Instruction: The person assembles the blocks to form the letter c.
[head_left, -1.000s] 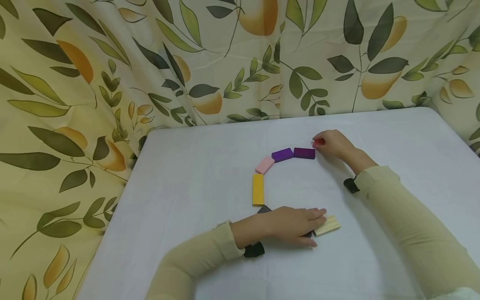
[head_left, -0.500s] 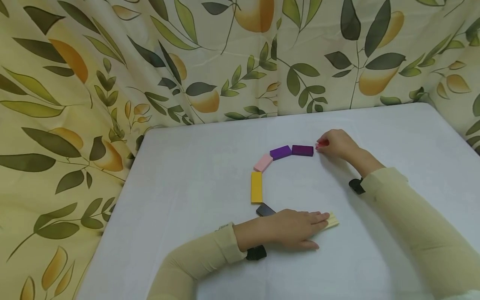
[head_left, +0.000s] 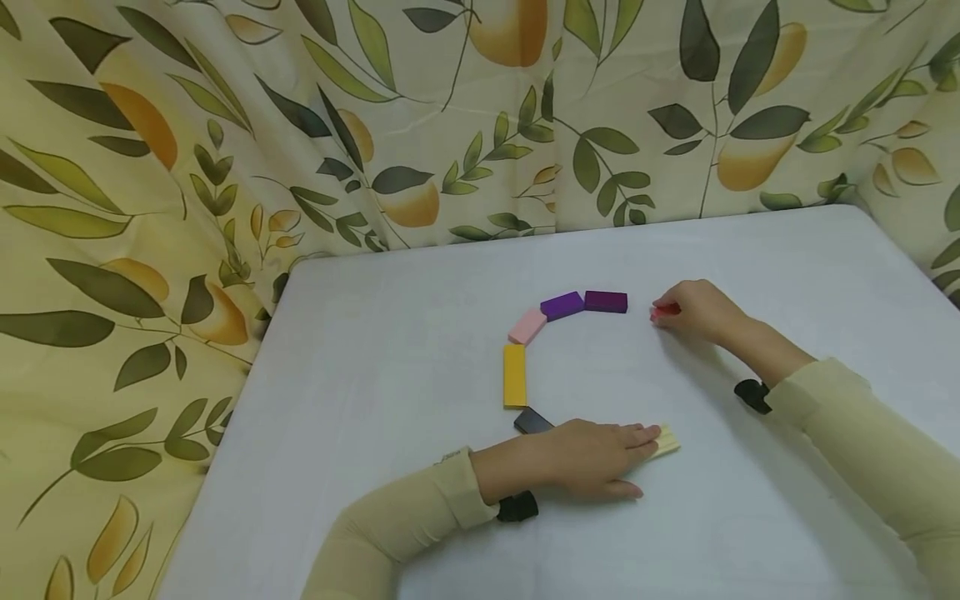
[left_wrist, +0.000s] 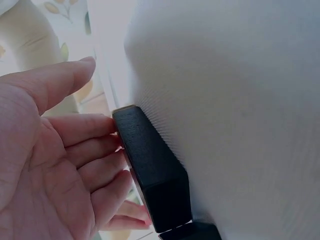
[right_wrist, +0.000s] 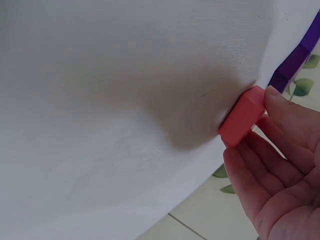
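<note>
My right hand (head_left: 701,312) pinches a small red block (right_wrist: 242,120) between thumb and fingers, low over the cloth, to the right of the dark purple block (head_left: 606,302). Whether the red block touches the cloth I cannot tell. Flat and with straight fingers, my left hand (head_left: 596,456) lies over the near end of the block curve. A pale wooden block (head_left: 666,442) pokes out beyond its fingertips. The left wrist view has these fingertips against a black block (left_wrist: 150,155). A dark grey block (head_left: 532,421) shows behind the left wrist.
The curve continues with a yellow block (head_left: 514,377), a pink block (head_left: 528,326) and a violet block (head_left: 562,306), ends close together. They lie on a white-covered table (head_left: 390,333). Behind hangs a leaf-and-fruit patterned curtain (head_left: 480,125).
My right hand has moved right and nearer to me with the red block, widening the gap to the dark purple block. The left hand has stayed nearly in place.
</note>
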